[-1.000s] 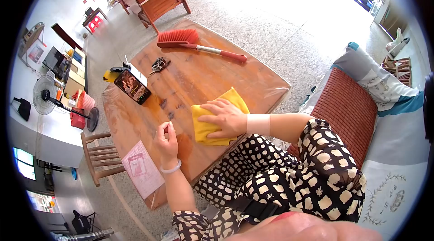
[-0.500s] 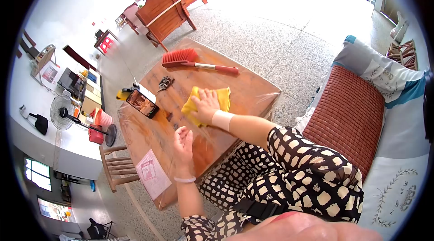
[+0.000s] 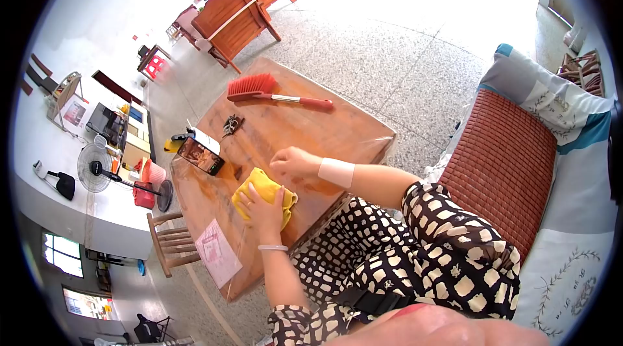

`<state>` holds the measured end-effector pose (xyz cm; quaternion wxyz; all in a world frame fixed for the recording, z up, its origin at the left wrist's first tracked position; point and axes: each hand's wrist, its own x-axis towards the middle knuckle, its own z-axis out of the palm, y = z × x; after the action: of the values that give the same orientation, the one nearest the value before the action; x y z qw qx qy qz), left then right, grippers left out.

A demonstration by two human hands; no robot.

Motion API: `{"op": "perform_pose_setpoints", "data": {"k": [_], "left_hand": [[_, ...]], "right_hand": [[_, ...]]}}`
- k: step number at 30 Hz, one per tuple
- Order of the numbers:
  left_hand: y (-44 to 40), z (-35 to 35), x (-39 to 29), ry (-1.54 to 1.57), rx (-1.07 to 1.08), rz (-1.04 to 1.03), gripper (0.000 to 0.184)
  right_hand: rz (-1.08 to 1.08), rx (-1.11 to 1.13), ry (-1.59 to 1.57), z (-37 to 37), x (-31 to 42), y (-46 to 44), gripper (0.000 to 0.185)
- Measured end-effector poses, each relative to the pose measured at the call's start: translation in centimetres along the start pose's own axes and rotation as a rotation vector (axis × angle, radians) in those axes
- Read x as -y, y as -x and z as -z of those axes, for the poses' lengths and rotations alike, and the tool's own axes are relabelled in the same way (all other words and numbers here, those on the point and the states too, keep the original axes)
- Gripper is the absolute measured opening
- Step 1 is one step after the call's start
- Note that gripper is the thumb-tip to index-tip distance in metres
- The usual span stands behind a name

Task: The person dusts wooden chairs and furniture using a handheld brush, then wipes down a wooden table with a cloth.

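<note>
A folded yellow cloth (image 3: 259,193) rests on the wooden table (image 3: 311,132), near its front edge. My left hand (image 3: 263,213), with a pale bracelet at the wrist, lies over the cloth and grips it, thumb at the right side and fingers across the top. Just right of the cloth, my right hand (image 3: 297,163) is held over the tabletop, fingers curled in and nothing seen in them. A light band covers that wrist. Beyond my hands, a phone (image 3: 201,155) leans against a white object.
A red-bristled brush (image 3: 279,94) lies at the table's far side, with a bunch of keys (image 3: 232,125) nearer. A printed sheet (image 3: 217,252) is at the near left corner. A wooden chair (image 3: 169,242) stands left; a sofa with a brown mat (image 3: 500,171) is right.
The yellow cloth has moved left and nearer to me, from under my right hand to under my left. My right hand has let go, and its fingers have curled.
</note>
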<state>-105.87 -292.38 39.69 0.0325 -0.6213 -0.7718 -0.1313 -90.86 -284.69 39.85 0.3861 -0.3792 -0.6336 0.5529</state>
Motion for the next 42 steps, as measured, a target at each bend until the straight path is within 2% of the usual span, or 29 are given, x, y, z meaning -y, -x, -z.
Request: {"op": "perform_pose_setpoints", "data": {"k": [1,3,4,7,8,11,14,15,17,18,22,25,29,33,39,42], "left_hand": [[-0.4,0.1,-0.2,-0.038,0.018,0.023,0.080],[-1.4,0.3,0.6,-0.038,0.054,0.001,0.076],[-2.3,0.6,1.1,-0.038,0.067,-0.011,0.074],[-4.2,-0.6,5.3,0.026,0.060,-0.065,0.074],[-5.6,-3.2,8.9,0.125,-0.026,-0.158,0.066],[-7.8,-2.3,14.2,0.305,0.313,-0.019,0.060],[-8.6,-1.7,16.9,0.228,0.286,0.041,0.060],[-8.3,-1.8,16.7,0.181,0.194,0.070,0.061],[-7.7,-1.1,14.2,0.083,0.007,0.123,0.064],[-7.3,-0.5,12.5,0.002,0.033,0.175,0.069],[-5.8,-0.8,8.3,-0.018,0.026,-0.048,0.076],[-2.3,0.2,2.0,-0.039,0.058,-0.238,0.075],[3.0,2.2,-2.8,0.014,0.132,-0.706,0.062],[6.5,2.6,-1.5,0.150,0.103,-0.904,0.054],[5.5,3.1,7.0,0.063,0.026,-0.580,0.050],[3.0,1.9,11.8,0.073,-0.020,-0.309,0.056]], "right_hand": [[0.163,-0.069,0.246,1.0,-0.4,-0.5,0.026],[0.355,-0.341,0.449,2.5,-0.6,-0.6,0.020],[0.517,-0.463,0.493,3.4,-1.5,-0.7,0.015],[0.524,-0.549,0.487,5.4,-3.8,-0.4,0.013],[0.525,-0.597,0.426,5.7,-2.8,0.1,0.011],[0.434,-0.558,0.456,5.7,-2.9,0.1,0.010],[0.454,-0.520,0.428,5.5,-2.9,-0.3,0.010],[0.447,-0.505,0.414,5.4,-2.9,-0.4,0.010],[0.426,-0.521,0.397,5.2,-2.9,-0.8,0.011],[0.420,-0.534,0.390,5.4,-2.8,-1.1,0.011],[0.369,-0.595,0.173,5.5,-2.6,-1.8,0.008],[0.374,-0.704,0.090,6.0,-3.3,-2.4,0.008],[0.325,-0.746,-0.041,6.7,-3.5,-2.2,0.009],[0.320,-0.748,-0.009,7.1,-4.1,-1.7,0.010],[0.268,-0.714,-0.076,6.9,-3.6,-1.7,0.010],[0.245,-0.681,-0.077,6.9,-3.3,-1.8,0.010]]}}
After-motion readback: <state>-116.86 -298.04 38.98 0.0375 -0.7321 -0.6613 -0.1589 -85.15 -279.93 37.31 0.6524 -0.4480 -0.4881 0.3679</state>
